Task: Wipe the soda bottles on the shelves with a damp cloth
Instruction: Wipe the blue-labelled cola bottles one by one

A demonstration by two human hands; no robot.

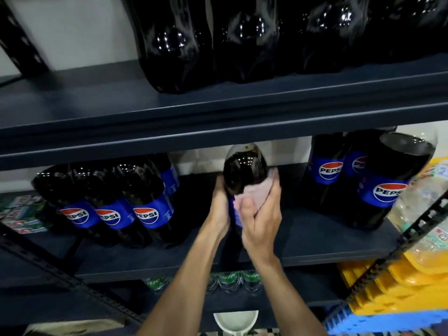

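Eight soda bottles show on the middle shelf (315, 238). Three Pepsi bottles (109, 190) stand in a row toward its left end with their blue labels facing out, and a fourth bottle (169, 175) stands just behind the rightmost of them. Three more Pepsi bottles (329, 166) cluster toward the right end. The eighth, the held bottle (244, 170), is over the middle of the shelf, in the gap between the two groups and apart from both.

The held bottle is dark with cola, glossy with small light glints on its shoulder, and tilted toward the camera. Its neck and cap are hidden behind the upper shelf's front edge. A strip of its blue label shows between the hands.

The left hand (220, 209) grips the bottle's left side, fingers curled round it. The right hand (261, 219) holds one pale pink cloth (254, 192) against the bottle's front and right side, thumb pressing on the cloth and fingers wrapped round behind.

On the upper shelf (97, 103) four large dark bottles (247, 40) stand side by side from the middle to the right end, only their lower halves in view. Below the middle shelf, green-labelled bottles (232, 280) show in part; their number cannot be told. Small green and white boxes (21, 214) lie at the middle shelf's left end.
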